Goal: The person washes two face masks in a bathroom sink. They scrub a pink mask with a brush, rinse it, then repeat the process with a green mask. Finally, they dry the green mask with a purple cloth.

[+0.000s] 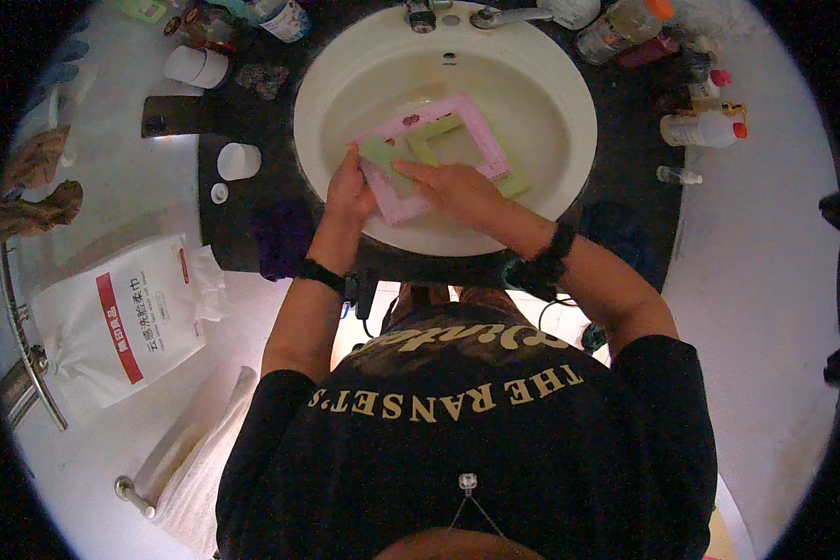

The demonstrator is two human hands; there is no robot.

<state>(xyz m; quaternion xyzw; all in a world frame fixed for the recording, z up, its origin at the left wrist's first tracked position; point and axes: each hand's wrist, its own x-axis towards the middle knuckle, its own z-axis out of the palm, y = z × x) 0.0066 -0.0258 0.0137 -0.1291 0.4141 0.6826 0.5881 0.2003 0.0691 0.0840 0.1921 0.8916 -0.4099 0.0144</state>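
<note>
The pink frame is in the sink, partly over the green frame. The left hand has its fingers pinching the near-left edge. The right hand has its fingers at a pale green pad on the frame — whether they grip the pad or only press it, I cannot tell.

The likeliest mishap is a slip: if the plastic-looking rim is wet, a hard push from the right could twist it out of the left hand and knock it against the green frame or the sink. The black wristbands are near the basin and might get splashed.

As for writing, the pink frame has a small dark red mark, too small to make out. Bottles on the dark surface have labels too blurred to read. Farther out, cream lettering crosses the black shirt — and black characters sit beside a red band on a white bag.
</note>
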